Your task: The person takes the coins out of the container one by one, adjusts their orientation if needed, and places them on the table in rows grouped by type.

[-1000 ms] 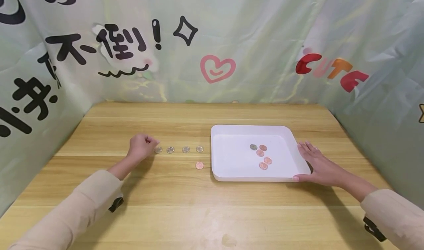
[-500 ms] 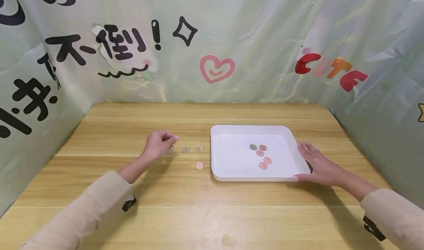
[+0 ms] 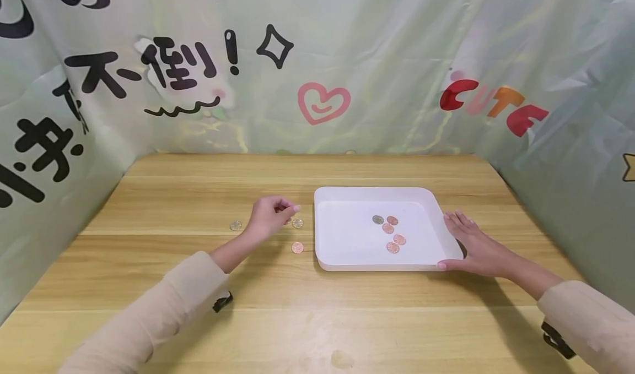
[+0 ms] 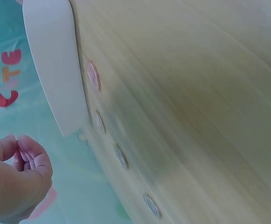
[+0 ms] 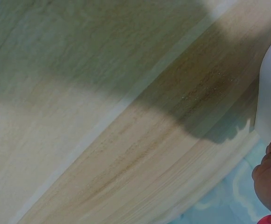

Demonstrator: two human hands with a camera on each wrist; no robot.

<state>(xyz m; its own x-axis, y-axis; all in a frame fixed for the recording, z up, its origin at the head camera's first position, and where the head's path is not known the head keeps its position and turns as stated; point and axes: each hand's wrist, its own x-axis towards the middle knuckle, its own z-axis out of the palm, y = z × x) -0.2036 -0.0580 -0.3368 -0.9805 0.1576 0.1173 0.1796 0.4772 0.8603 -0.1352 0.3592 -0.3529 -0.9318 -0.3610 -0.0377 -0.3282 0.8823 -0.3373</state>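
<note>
My left hand [image 3: 270, 215] hovers over a row of silver coins [image 3: 235, 226] on the table. Its fingers are curled, with thumb and fingertips meeting; no coin shows between them in the left wrist view. Part of the row is hidden behind this hand in the head view. A copper coin [image 3: 297, 248] lies nearer me, just left of the white tray [image 3: 382, 268]. Inside the tray are one silver coin [image 3: 378, 220] and several copper coins [image 3: 393, 248]. My right hand [image 3: 478, 250] rests against the tray's right side, fingers extended and thumb at the front corner.
The wooden table [image 3: 317, 319] reaches back to a pale printed curtain [image 3: 387, 49], which also closes off the left and right sides. Dark straps show below both sleeves.
My left hand has moved right along the coin row, from the leftmost coin toward the tray. The leftmost silver coin is uncovered again. My right hand and the tray stay put.
</note>
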